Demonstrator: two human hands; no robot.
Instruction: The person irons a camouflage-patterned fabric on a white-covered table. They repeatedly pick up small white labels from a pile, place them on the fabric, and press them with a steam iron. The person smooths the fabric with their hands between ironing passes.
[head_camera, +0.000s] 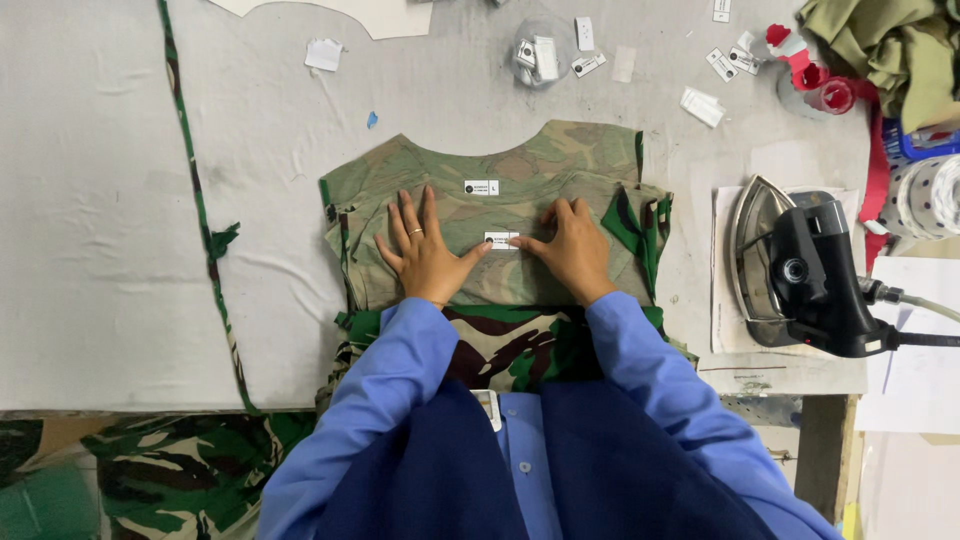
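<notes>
A camouflage garment (520, 165) lies inside out on the grey padded table (120, 200), its neck opening toward the far side. My left hand (425, 250) lies flat on the cloth, fingers spread, a ring on one finger. My right hand (570, 245) presses its fingertips on a small white label (500, 240) at the middle of the garment. A second white label (481, 187) sits just below the neckline. Both arms wear blue sleeves.
An iron (800, 270) rests on its side on a white sheet at the right. Loose white labels (545, 55) lie at the far edge beside a red cup (835, 97) and olive cloth (890, 45). A green fabric strip (205, 225) runs down the left. More camouflage cloth (170, 470) hangs below the table.
</notes>
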